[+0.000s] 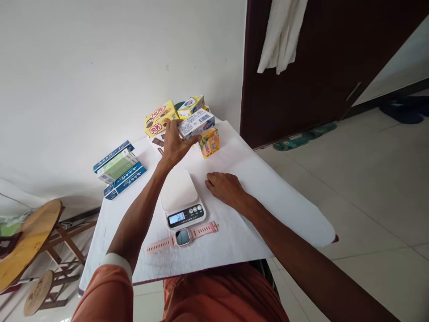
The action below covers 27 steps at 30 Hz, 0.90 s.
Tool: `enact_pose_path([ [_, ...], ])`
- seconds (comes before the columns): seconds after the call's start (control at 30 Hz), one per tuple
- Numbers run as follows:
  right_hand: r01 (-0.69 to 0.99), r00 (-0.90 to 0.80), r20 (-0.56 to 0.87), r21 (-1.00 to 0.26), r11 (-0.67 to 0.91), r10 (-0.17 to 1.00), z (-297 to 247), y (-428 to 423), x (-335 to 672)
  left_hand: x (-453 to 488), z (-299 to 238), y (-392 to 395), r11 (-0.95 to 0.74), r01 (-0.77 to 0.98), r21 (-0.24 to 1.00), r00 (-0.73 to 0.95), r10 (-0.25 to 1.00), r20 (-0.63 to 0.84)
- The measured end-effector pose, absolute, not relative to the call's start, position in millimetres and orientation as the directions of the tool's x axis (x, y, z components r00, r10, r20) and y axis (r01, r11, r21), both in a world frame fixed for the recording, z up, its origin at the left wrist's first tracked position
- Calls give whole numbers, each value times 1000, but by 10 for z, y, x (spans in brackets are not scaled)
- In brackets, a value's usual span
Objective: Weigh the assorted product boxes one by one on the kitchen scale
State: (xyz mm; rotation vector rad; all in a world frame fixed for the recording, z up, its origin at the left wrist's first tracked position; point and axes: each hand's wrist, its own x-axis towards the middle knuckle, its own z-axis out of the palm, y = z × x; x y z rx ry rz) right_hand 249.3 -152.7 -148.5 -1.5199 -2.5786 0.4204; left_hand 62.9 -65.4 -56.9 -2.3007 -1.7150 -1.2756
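My left hand [176,145] reaches to the back of the table, with its thumb and fingers closed round a white and blue soap box [196,123]. Just below and to the right of that box stands an orange and yellow carton [209,143]. My right hand [226,187] rests on the table with its fingers curled in and nothing visible in them. Left of it lies a white kitchen scale [179,192], its pan bare and its lit display [176,218] reading 363. A pink-strapped smartwatch [182,237] lies flat in front of the scale.
A yellow snack box [161,117] and a yellow and white soap box [191,105] stand at the back. On the left, a green and white box [117,166] lies between two blue toothpaste boxes [125,180]. The white table [288,201] meets a wall; wooden stools [42,290] stand to the left.
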Motion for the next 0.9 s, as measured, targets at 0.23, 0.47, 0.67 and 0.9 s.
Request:
enact_pose_path([
  [0.23, 856, -477, -65, -263, 446, 877, -1439, -1553, 2484, 222, -384, -1441, -406, 756, 513, 80, 835, 544],
  [0.47, 863, -475, -50, -223, 454, 878, -1452, -1564, 2465, -194, -820, -2405, -194, 778, 598, -11, 947, 322],
  [0.67, 870, -461, -34, -214, 444, 887, -1475, -1575, 2457, -158, -1099, -2566, -152, 843, 516, 4, 961, 277],
  [0.9, 873, -450, -37, -228, 431, 892, -1461, -1583, 2456, -220, -1235, -2633, -119, 868, 482, 3, 972, 235],
])
